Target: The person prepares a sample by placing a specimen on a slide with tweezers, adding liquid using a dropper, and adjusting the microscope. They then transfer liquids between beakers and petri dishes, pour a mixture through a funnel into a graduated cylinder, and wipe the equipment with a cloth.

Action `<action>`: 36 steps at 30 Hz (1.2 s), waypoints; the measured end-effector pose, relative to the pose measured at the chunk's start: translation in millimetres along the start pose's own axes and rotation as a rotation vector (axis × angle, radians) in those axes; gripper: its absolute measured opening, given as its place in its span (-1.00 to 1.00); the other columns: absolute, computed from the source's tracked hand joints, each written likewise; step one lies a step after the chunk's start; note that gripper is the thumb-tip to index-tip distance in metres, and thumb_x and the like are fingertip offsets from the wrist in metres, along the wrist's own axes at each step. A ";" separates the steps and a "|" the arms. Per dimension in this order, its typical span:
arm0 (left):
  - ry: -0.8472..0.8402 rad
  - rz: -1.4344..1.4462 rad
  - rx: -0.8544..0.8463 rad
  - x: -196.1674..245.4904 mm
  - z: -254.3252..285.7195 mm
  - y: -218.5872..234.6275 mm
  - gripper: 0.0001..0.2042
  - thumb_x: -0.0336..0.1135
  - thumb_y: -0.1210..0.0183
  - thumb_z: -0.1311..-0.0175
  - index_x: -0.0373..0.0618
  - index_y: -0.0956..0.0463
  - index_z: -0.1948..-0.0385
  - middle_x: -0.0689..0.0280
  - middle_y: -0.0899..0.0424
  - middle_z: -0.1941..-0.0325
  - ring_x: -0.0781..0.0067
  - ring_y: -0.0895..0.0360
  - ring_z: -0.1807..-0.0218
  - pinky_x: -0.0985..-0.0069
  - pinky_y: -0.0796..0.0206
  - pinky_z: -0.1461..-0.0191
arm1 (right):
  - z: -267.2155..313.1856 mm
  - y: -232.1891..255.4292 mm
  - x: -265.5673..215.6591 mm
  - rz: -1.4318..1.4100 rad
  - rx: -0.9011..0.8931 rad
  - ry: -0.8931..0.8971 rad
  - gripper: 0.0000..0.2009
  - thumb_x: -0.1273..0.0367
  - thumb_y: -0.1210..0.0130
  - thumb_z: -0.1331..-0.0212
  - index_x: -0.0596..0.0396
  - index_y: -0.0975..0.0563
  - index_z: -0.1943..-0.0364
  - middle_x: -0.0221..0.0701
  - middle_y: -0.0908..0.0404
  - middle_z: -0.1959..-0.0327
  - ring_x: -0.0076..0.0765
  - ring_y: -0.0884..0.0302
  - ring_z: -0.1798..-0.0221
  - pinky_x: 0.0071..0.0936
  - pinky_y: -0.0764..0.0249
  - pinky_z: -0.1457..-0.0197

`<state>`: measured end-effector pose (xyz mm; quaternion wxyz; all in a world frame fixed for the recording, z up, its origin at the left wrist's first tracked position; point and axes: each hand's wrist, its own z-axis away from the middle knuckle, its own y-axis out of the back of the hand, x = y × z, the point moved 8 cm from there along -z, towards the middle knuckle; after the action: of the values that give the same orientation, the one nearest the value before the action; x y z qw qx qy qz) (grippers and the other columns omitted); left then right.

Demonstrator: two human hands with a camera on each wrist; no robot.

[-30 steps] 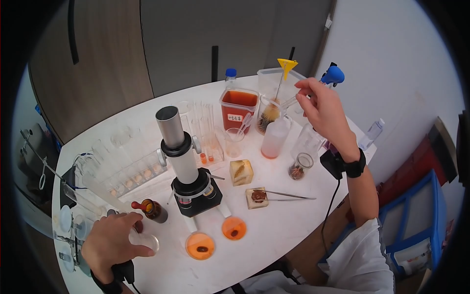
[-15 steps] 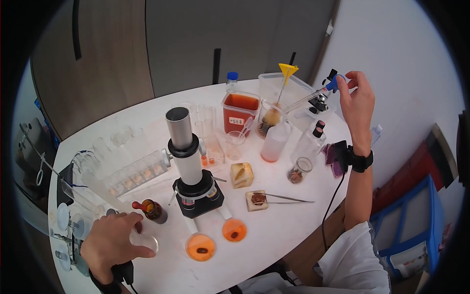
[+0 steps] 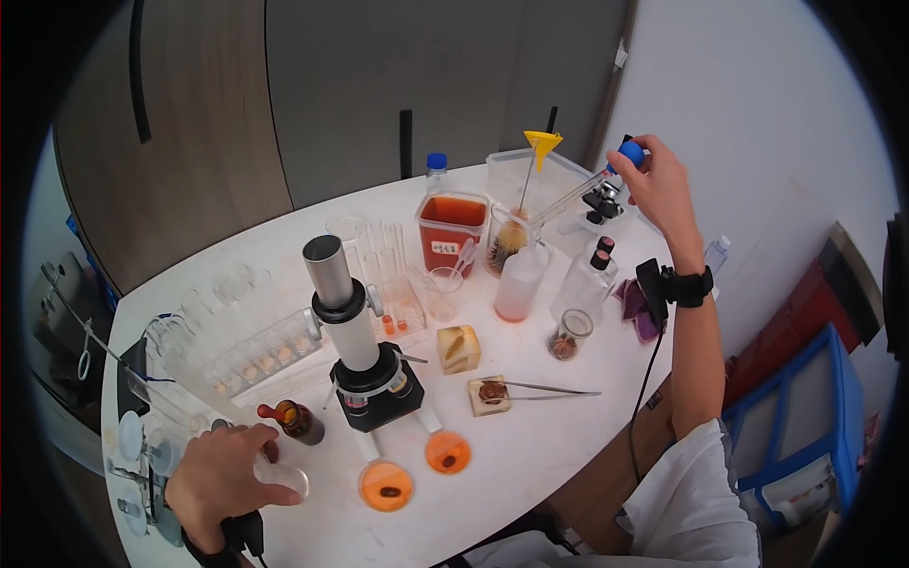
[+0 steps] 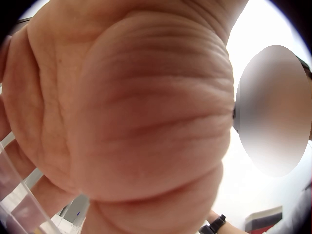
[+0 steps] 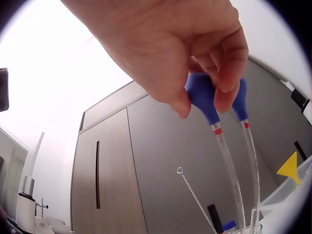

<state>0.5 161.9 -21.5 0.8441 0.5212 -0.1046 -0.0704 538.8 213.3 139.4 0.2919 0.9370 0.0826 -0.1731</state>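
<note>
In the head view my right hand (image 3: 660,187) pinches the blue rubber bulb (image 3: 626,157) of a glass pipette between thumb and fingers. The pipette's clear stem (image 3: 573,201) slants down left to a glass beaker (image 3: 499,248) that holds a bristle brush (image 3: 512,237). Up close in the right wrist view, my thumb presses the bulb (image 5: 201,97), and a second blue-bulbed pipette (image 5: 242,100) stands just behind my fingers. At the table's left, my left hand (image 3: 220,478) holds a clear glass vessel (image 3: 292,483) lying low, its far side hidden by the fingers.
A monocular microscope (image 3: 355,322) stands mid-table, with two orange dishes (image 3: 386,487) before it. An amber dropper bottle (image 3: 301,423) is near my left hand. A red-filled tub (image 3: 453,232), wash bottle (image 3: 519,286) and tweezers (image 3: 554,389) lie toward the right. Racked test tubes (image 3: 260,348) line the left.
My right hand has moved from above the brush beaker to the pipette's blue bulb and pinched it, then shifted slightly up and left. The left hand stays on its vessel.
</note>
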 end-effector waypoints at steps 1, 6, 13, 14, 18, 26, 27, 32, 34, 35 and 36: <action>-0.004 0.003 0.005 -0.7 -0.2 -0.4 -0.34 0.15 -0.53 0.16 -0.03 -0.66 -0.01 0.30 -0.79 0.09 0.21 -0.73 0.04 0.35 -0.49 -0.06 | 0.0 -2.4 -4.0 -0.040 -0.033 -0.047 -0.58 0.15 -0.32 -0.28 0.25 -0.58 0.04 -0.24 -0.69 0.47 -0.37 -0.65 0.52 -0.38 -0.56 0.40; -0.009 0.009 0.009 -2.9 -0.9 -2.7 -0.32 0.18 -0.52 0.15 -0.01 -0.65 -0.04 0.34 -0.79 0.07 0.21 -0.72 0.01 0.32 -0.48 -0.06 | -6.5 7.4 -16.3 -0.237 0.014 -0.069 -0.61 0.23 -0.30 -0.32 0.26 -0.56 -0.04 -0.24 -0.72 0.35 -0.49 -0.69 0.48 -0.56 -0.59 0.43; 0.076 0.085 -0.002 1.8 4.8 3.2 -0.46 0.05 -0.58 0.16 0.07 -0.69 0.10 0.37 -0.79 0.08 0.23 -0.64 -0.09 0.35 -0.40 -0.17 | -1.8 102.2 -68.1 -0.310 0.367 0.147 -0.60 0.25 -0.31 -0.35 0.25 -0.56 -0.12 -0.25 -0.73 0.19 -0.47 -0.77 0.28 -0.61 -0.65 0.33; 0.076 0.080 -0.008 1.2 4.8 2.9 -0.46 0.05 -0.58 0.16 0.06 -0.69 0.10 0.37 -0.79 0.08 0.23 -0.63 -0.09 0.35 -0.40 -0.17 | 2.4 115.8 -76.0 -0.310 0.422 0.198 -0.60 0.25 -0.32 -0.35 0.24 -0.56 -0.12 -0.25 -0.73 0.19 -0.47 -0.77 0.27 -0.62 -0.65 0.32; 0.006 0.022 0.036 0.7 2.2 0.9 -0.41 0.12 -0.54 0.14 0.00 -0.68 0.06 0.32 -0.79 0.15 0.22 -0.70 0.03 0.34 -0.47 -0.04 | 20.2 139.2 -97.5 -0.340 0.558 0.324 -0.61 0.27 -0.34 -0.35 0.20 -0.57 -0.13 -0.27 -0.73 0.18 -0.47 -0.77 0.26 -0.65 -0.64 0.32; -0.018 0.007 0.037 0.8 2.0 0.4 -0.41 0.16 -0.51 0.13 -0.02 -0.67 0.08 0.27 -0.78 0.19 0.18 -0.72 0.06 0.29 -0.47 -0.04 | 27.8 72.6 -102.2 -0.607 0.301 0.291 -0.68 0.36 -0.28 -0.39 0.20 -0.53 -0.12 -0.30 -0.71 0.20 -0.57 -0.68 0.34 -0.69 -0.55 0.38; -0.023 0.002 0.041 -0.5 1.5 -0.8 -0.41 0.16 -0.52 0.13 -0.01 -0.67 0.09 0.27 -0.78 0.19 0.17 -0.72 0.06 0.29 -0.47 -0.05 | 29.4 63.0 -101.6 -0.615 0.266 0.267 -0.68 0.35 -0.28 -0.39 0.19 -0.53 -0.12 -0.32 -0.70 0.20 -0.58 -0.66 0.35 -0.70 -0.53 0.38; -0.001 0.017 0.021 -1.6 1.2 -1.2 -0.43 0.15 -0.52 0.13 -0.01 -0.67 0.13 0.25 -0.77 0.21 0.16 -0.72 0.07 0.28 -0.46 -0.03 | 33.4 36.9 -95.4 -0.593 0.146 0.175 -0.68 0.34 -0.30 -0.38 0.17 -0.54 -0.10 -0.32 -0.69 0.21 -0.59 -0.67 0.34 -0.70 -0.53 0.38; -0.009 0.020 0.034 -1.1 1.2 -0.5 -0.44 0.15 -0.51 0.12 -0.02 -0.67 0.14 0.24 -0.77 0.22 0.16 -0.72 0.06 0.29 -0.46 -0.03 | 34.3 32.8 -95.0 -0.575 0.117 0.162 -0.69 0.34 -0.30 -0.37 0.17 -0.55 -0.09 -0.31 -0.69 0.21 -0.58 -0.67 0.34 -0.70 -0.52 0.39; -0.004 0.017 0.024 -0.7 1.2 -0.4 -0.44 0.15 -0.51 0.12 -0.02 -0.67 0.14 0.23 -0.77 0.22 0.16 -0.72 0.07 0.29 -0.47 -0.02 | 34.9 31.5 -95.1 -0.564 0.105 0.158 -0.70 0.34 -0.30 -0.37 0.17 -0.55 -0.08 -0.31 -0.69 0.21 -0.58 -0.68 0.34 -0.70 -0.52 0.39; 0.001 0.014 0.014 0.2 1.2 0.4 -0.44 0.15 -0.52 0.12 -0.02 -0.67 0.14 0.23 -0.78 0.22 0.16 -0.72 0.07 0.29 -0.47 -0.01 | 35.1 30.1 -95.1 -0.553 0.093 0.153 -0.70 0.35 -0.31 -0.37 0.18 -0.55 -0.07 -0.31 -0.69 0.21 -0.58 -0.68 0.34 -0.70 -0.51 0.40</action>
<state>0.4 161.0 -20.6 0.8409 0.5264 -0.1084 -0.0635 448.8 163.5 163.4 0.1832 0.9016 0.3488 -0.1784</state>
